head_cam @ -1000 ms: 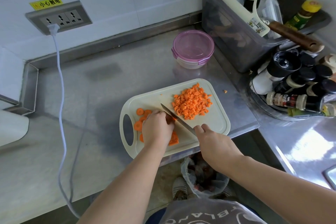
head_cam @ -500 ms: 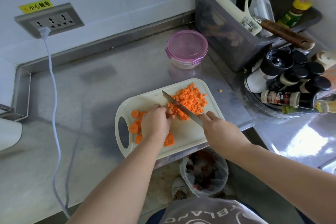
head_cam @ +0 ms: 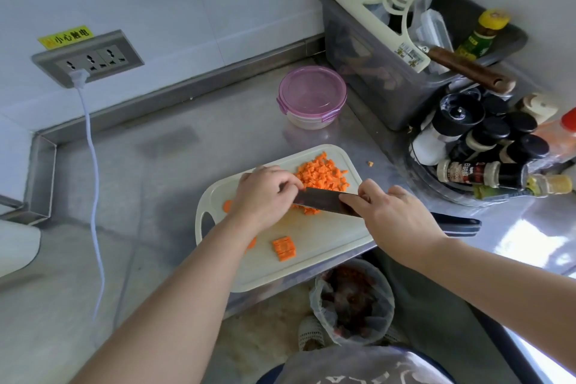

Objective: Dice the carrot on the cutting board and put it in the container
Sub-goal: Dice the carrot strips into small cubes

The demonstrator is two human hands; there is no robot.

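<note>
A cream cutting board [head_cam: 311, 262] lies at the counter's front edge. A pile of diced carrot [head_cam: 321, 174] sits at its far right corner. A small block of cut carrot strips [head_cam: 284, 248] lies near the front, and a round slice [head_cam: 227, 206] shows at the left. My right hand [head_cam: 396, 218] grips the knife [head_cam: 324, 203], whose blade lies tilted with its flat side up just in front of the pile. My left hand [head_cam: 265, 193] pinches the blade near its tip. The container [head_cam: 311, 97], with its purple lid on, stands behind the board.
One carrot cube [head_cam: 370, 163] lies on the steel counter right of the board. A round rack of spice bottles [head_cam: 486, 159] and a grey bin [head_cam: 383, 72] of utensils crowd the right. A white cable [head_cam: 93, 165] hangs from the wall socket. A lined waste bin [head_cam: 352, 299] stands below the counter edge.
My left hand left the carrot strips and moved right to the blade. The knife swung from cutting upright to lying tilted beside the diced pile. The strips now lie alone.
</note>
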